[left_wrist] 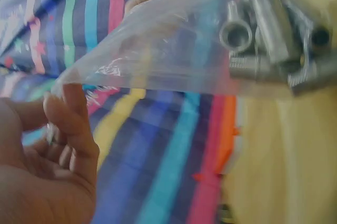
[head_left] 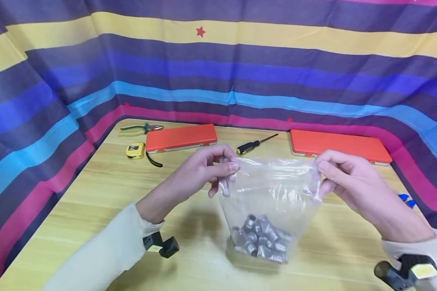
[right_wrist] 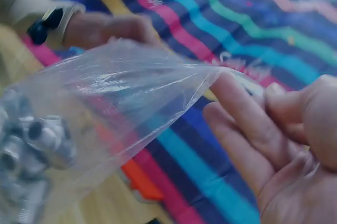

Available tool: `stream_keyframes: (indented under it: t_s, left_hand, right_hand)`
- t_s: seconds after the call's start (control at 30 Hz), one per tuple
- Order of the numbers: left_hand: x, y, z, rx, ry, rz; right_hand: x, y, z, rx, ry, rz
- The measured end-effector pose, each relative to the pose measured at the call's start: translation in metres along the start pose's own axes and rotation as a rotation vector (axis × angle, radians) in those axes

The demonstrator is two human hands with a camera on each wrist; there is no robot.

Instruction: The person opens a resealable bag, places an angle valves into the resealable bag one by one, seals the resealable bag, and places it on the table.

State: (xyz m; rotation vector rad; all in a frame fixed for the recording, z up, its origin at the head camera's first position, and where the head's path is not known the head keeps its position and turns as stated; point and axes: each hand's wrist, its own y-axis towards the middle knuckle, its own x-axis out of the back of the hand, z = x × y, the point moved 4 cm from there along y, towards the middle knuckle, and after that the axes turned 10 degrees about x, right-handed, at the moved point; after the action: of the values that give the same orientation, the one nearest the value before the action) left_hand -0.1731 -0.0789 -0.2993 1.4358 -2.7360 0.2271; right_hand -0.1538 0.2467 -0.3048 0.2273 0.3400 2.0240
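A clear plastic zip bag point(head_left: 267, 194) hangs upright between my two hands. My left hand point(head_left: 218, 167) pinches its upper left corner between thumb and fingers. At the upper right corner, my right hand point(head_left: 344, 173) grips the plastic the same way, and the top edge is stretched between them. Several silvery metal sockets point(head_left: 264, 238) lie heaped in the bottom of the bag, low over the table. The left wrist view shows hollow round ends on these sockets point(left_wrist: 263, 34); in the right wrist view the plastic point(right_wrist: 131, 92) narrows toward my right fingertips.
Along the back of the wooden table point(head_left: 105, 194) lie pliers point(head_left: 142, 128), a yellow tape measure point(head_left: 135, 150), a red case point(head_left: 182, 137), a screwdriver point(head_left: 256, 144) and a second red case point(head_left: 338, 145). Small blue pieces point(head_left: 407, 200) sit at the right edge. A striped curtain point(head_left: 218, 72) surrounds the table.
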Motion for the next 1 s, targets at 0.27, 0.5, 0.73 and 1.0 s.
stream_keyframes:
  t_s: [0.27, 0.5, 0.73, 1.0]
  left_hand:
    - [0.020, 0.050, 0.063, 0.329, 0.065, -0.109]
    - [0.032, 0.077, 0.092, 0.316, 0.539, -0.239]
    - [0.032, 0.085, 0.103, 0.287, 0.831, -0.281]
    - [0.043, 0.079, 0.099, 0.341, 0.730, -0.320]
  right_hand:
    - [0.008, 0.030, -0.076, -0.417, -0.274, -0.001]
    - [-0.004, 0.058, -0.115, -0.267, -0.935, 0.179]
    - [0.002, 0.060, -0.129, -0.295, -1.092, 0.168]
    - [0.015, 0.056, -0.124, -0.420, -0.853, 0.036]
